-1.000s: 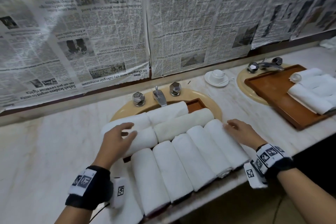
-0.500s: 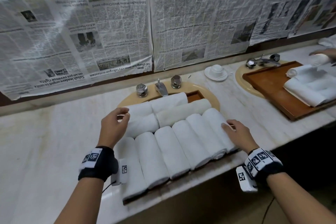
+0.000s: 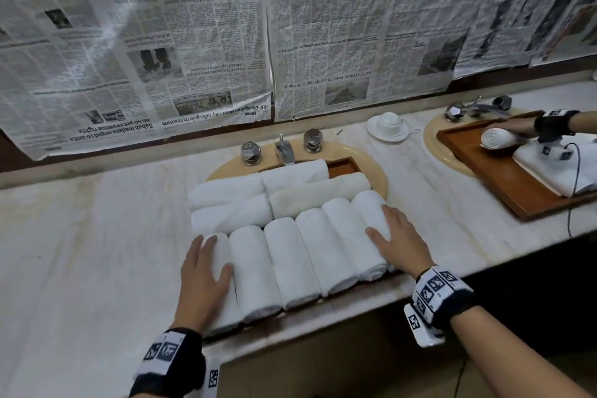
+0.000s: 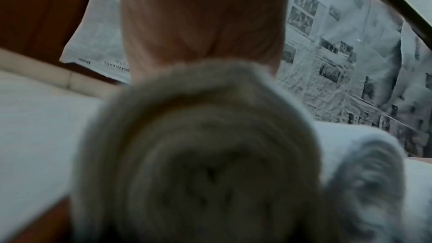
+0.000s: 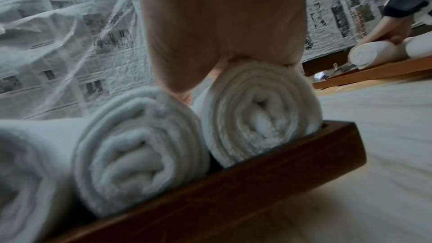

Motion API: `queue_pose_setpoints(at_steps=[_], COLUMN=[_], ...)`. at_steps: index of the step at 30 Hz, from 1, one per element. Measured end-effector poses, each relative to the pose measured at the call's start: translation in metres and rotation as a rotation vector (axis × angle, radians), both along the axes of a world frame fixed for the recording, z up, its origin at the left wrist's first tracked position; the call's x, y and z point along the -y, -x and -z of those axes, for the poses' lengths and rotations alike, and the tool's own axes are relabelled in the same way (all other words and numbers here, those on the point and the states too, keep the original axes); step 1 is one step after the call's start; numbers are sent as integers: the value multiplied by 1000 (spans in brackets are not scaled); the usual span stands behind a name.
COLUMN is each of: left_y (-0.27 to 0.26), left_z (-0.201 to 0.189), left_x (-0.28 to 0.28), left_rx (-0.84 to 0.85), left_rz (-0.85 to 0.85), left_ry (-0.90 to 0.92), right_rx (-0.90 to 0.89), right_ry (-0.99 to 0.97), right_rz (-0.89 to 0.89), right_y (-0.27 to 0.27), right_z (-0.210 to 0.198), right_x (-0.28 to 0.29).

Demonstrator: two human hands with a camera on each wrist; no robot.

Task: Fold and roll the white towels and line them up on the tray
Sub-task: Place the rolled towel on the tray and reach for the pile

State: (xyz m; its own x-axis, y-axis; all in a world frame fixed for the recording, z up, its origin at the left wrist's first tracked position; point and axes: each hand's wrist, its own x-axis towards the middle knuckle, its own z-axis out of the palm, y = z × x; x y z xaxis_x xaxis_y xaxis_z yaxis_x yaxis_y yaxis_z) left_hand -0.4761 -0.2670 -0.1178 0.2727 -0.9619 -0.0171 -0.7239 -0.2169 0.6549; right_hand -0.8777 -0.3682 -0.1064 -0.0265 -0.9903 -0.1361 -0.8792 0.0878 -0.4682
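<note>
Head view: left hand (image 3: 202, 278) now dropped flat from the back rolls onto the leftmost roll (image 3: 223, 284), lower centre; right hand (image 3: 399, 244) spread flat on the rightmost roll (image 3: 366, 229). Front row of white towels squared up on the tray (image 3: 342, 167), probably final tidying.

Left wrist view: palm flat atop blurry roll end (image 4: 198, 163).

Right wrist view: fingers (image 5: 222, 25) spread over end roll (image 5: 259, 114), tray edge (image 5: 257, 178) below.

White rolled towels (image 3: 290, 255) fill my dark reddish-brown wooden tray (image 5: 268, 178). Behind the tray, tan basin rim (image 3: 376, 168) and silver taps (image 3: 284, 152). Counter (image 3: 80, 252) around the tray is pale marble, faintly veined. Wall above the tray: grey black-and-white newspaper (image 3: 200, 42). My wristbands (image 3: 442, 294) are black with white square-code markers. Right of the tray, white cup and saucer (image 3: 387, 126).
</note>
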Motion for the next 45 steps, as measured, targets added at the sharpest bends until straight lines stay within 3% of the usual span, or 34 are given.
queue_pose_setpoints(at_steps=[5,12,18,24,26,28,31,39,45], left_y=[14,11,9,8,-4,-14,-14,-11,4], left_z=[2,-5,-4,2,12,24,28,26,22], left_x=[-3,-15,-19,-29,-31,-35,-45,-57,-50], left_rx=[-16,-115,-156,-345,-416,-528,-725,-708,-795], left_rz=[-45,-217,-261,-253,-276,-319,-384,-125,-210], left_ry=[58,1,-54,-93,-132,-161,-148,-117,-30], right_rx=[-30,356,434,657,736,789,814,904,921], right_ry=[-15,-116,-300,-379,-374,-349,-319,-347,-381], right_rz=[-56,95,112,157,247,325,307,239,196], right_y=[3,26,42,46,51,54,59,65,70], right_z=[0,-14,1,5,13,19,27,37,43], right_x=[3,20,18,16,18,17,16,14,20])
